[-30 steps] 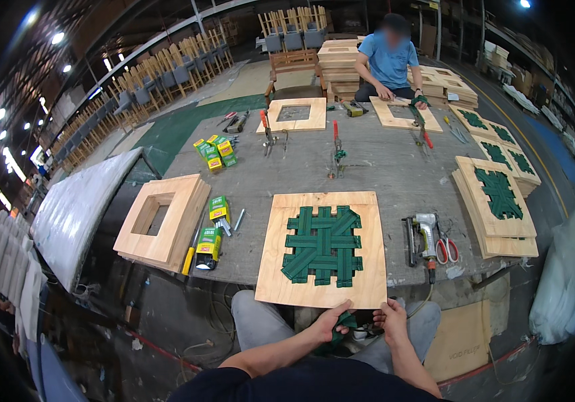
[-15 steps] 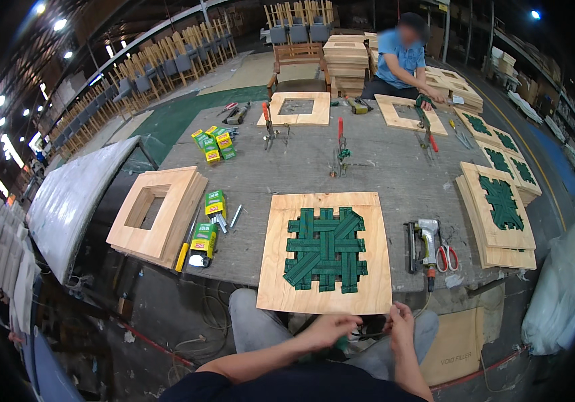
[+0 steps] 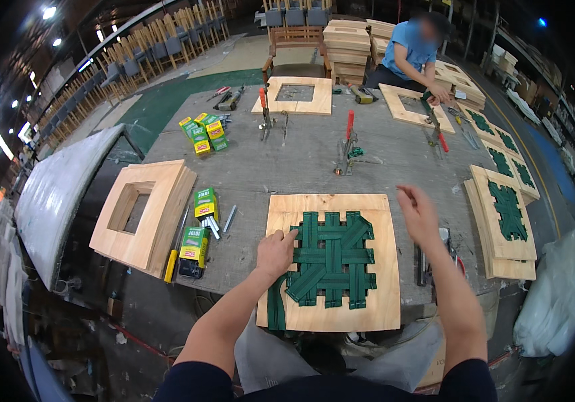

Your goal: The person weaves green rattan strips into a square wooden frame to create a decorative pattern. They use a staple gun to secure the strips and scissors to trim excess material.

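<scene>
Before me lies a square plywood panel (image 3: 384, 295), its cut-out crossed by woven green webbing (image 3: 331, 253). My left hand (image 3: 275, 256) is closed at the left side of the weave, its fingertips on the webbing. From beneath that hand a loose green webbing strap (image 3: 276, 308) runs down to the panel's near edge; the hand covers its upper end. My right hand (image 3: 418, 213) is raised just past the panel's right edge, fingers loosely bent and apart, holding nothing. Below it, my forearm partly hides a staple gun (image 3: 445, 234) and red-handled scissors (image 3: 461, 265).
Stacked wooden frames (image 3: 110, 231) stand left, beside green-yellow staple boxes (image 3: 195, 246) and a yellow-handled tool (image 3: 171, 265). Woven panels (image 3: 485, 241) are piled right. A red-handled clamp (image 3: 349, 144) stands beyond my panel. Across the table a person (image 3: 411, 57) handles another frame (image 3: 394, 107).
My left hand has moved up onto the panel's left side, and a loose green strap now lies there. My right hand has left the panel's near right corner and gone up and away.
</scene>
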{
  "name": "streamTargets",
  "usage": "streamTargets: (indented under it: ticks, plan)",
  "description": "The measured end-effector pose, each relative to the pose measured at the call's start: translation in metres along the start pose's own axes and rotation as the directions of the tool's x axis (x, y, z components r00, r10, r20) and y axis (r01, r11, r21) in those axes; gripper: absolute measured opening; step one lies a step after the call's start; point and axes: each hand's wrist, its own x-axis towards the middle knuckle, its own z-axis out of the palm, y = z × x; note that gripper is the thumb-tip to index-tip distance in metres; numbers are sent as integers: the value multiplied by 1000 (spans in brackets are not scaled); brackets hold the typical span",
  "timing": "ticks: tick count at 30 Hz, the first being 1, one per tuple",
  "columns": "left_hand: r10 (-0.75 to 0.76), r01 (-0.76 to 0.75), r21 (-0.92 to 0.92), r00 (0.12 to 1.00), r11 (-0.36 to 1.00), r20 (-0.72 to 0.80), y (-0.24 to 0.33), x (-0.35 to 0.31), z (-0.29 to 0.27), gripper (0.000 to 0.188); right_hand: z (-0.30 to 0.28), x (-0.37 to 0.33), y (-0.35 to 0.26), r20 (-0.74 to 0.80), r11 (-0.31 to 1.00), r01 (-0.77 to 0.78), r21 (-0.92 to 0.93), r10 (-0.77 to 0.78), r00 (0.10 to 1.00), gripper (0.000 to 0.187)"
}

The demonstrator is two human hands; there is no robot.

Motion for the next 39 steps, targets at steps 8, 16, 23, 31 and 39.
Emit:
streamTargets:
  ticks: [8, 16, 23, 31, 39]
  plan:
    - [3, -2, -38, 1000, 999, 25, -6, 5, 6, 32, 126, 232, 40, 127, 963, 78, -258, -47, 991, 70]
    - [60, -58, -99, 998, 993, 26, -11, 16, 8, 35, 197, 330, 105, 200, 921, -162, -355, 244, 949, 84]
    - [28, -22, -68, 996, 997, 87, -11, 18, 7, 40, 250, 304, 152, 306, 841, -168, -515, 363, 880, 88]
    - [76, -69, -126, 996, 990, 48, -13, 19, 4, 39, 226, 296, 158, 301, 914, -291, -284, 373, 878, 87]
    - [-17, 18, -43, 1000, 999, 21, -12, 8, 4, 37, 107, 49, 112, 39, 925, -251, 285, 250, 967, 38]
